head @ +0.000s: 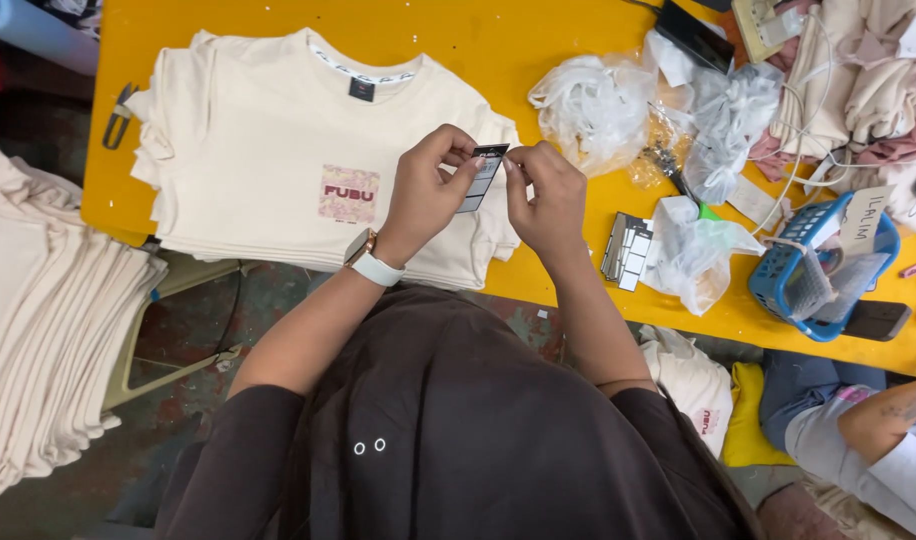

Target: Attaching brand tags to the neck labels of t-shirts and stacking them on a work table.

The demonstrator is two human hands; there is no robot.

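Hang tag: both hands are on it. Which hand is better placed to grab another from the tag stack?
Right, probably. The right hand is nearer the tag stack on the yellow table; the left hand, also pinching the hang tag, sits over the folded shirts.

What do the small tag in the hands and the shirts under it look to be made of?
Tag: likely thin card or coated paper, dark with pale panels; it stays flat between both hands. Shirts: soft cream knit fabric, probably cotton, matte, folded with limp edges.
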